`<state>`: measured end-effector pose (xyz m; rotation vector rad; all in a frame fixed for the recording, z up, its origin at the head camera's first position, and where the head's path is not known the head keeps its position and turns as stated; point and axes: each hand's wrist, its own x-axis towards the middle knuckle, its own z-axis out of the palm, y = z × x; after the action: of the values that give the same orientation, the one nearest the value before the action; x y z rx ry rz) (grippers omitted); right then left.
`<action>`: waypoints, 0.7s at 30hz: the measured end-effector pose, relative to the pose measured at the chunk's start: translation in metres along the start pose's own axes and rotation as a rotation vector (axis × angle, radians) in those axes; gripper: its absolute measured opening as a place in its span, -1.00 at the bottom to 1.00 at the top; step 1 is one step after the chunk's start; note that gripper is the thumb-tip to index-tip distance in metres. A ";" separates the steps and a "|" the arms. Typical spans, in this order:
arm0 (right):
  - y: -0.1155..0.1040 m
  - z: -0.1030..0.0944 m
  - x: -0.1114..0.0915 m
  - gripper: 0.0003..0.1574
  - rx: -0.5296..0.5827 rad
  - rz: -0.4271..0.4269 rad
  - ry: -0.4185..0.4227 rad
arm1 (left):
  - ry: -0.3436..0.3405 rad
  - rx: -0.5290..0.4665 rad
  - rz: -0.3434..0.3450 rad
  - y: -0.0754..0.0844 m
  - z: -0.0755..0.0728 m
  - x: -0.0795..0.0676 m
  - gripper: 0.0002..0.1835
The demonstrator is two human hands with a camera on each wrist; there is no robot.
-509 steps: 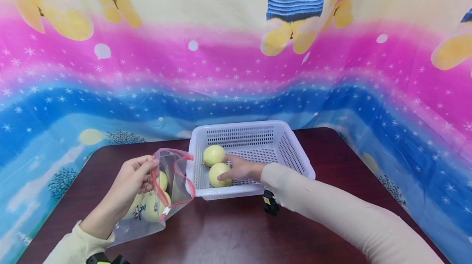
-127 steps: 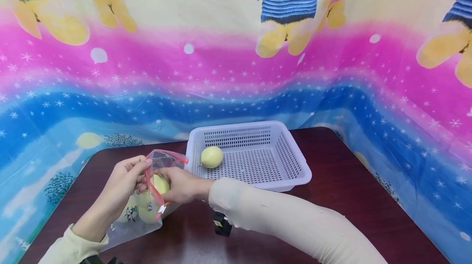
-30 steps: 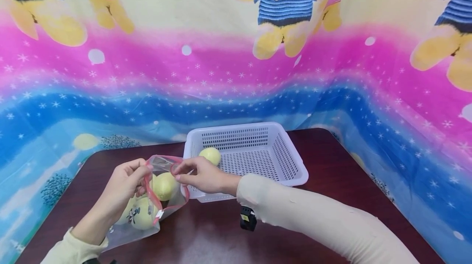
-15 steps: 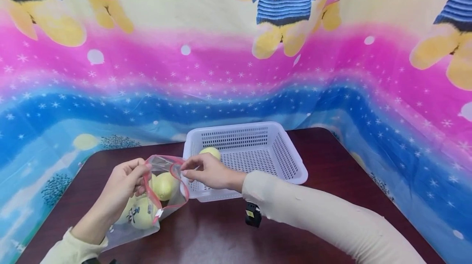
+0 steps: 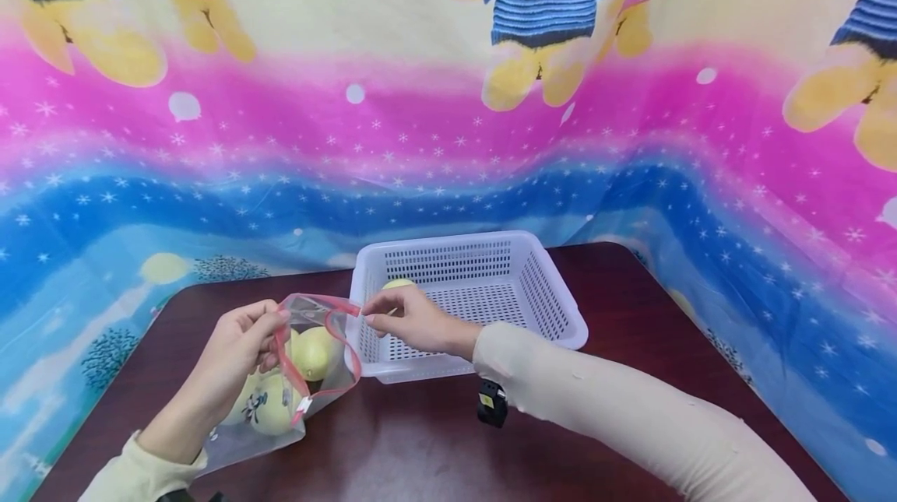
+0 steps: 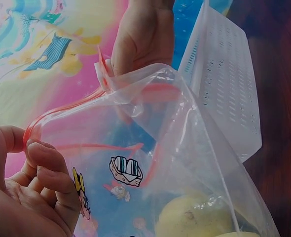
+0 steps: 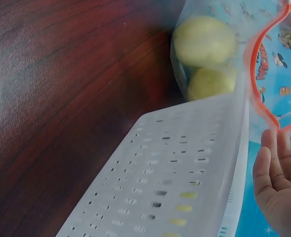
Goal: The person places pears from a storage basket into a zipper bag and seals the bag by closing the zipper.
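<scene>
My left hand (image 5: 245, 338) pinches the red-trimmed mouth of a clear zip bag (image 5: 336, 366) between thumb and fingers. Several pale yellow pears (image 5: 311, 352) lie inside the bag, also visible through its film in the right wrist view (image 7: 204, 42). My right hand (image 5: 420, 321) is at the far corner of the bag's mouth, with its fingers fairly straight in the right wrist view and their tips by the red trim. Nothing sits in its palm. Behind that hand, one pear (image 5: 399, 283) in the white basket (image 5: 466, 366) is mostly hidden.
The perforated basket stands at the back of the dark red-brown table (image 5: 420, 440), beside the bag. A printed cloth (image 5: 420, 136) hangs behind the table. The bag's zip slider (image 5: 304, 406) is at the mouth's near end.
A pear carried by my right hand 4.2 s ago is now in the bag. Over the last second that hand has drawn right from the bag's mouth towards the basket. My left hand keeps its grip.
</scene>
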<state>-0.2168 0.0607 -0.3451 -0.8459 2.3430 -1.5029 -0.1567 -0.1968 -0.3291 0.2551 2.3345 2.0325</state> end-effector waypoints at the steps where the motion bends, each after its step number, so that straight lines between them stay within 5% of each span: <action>1: 0.001 -0.001 0.000 -0.68 -0.001 -0.004 0.003 | -0.001 0.000 -0.001 0.000 0.000 0.000 -0.65; 11: 0.011 -0.011 0.003 -0.70 0.028 -0.026 0.046 | 0.006 0.008 -0.011 0.000 0.002 0.000 -0.65; 21: 0.017 -0.019 0.004 -0.66 0.024 0.062 0.058 | 0.011 0.015 -0.018 -0.001 0.002 0.000 -0.65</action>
<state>-0.2350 0.0783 -0.3511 -0.7273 2.3639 -1.5470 -0.1567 -0.1955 -0.3303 0.2229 2.3499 2.0146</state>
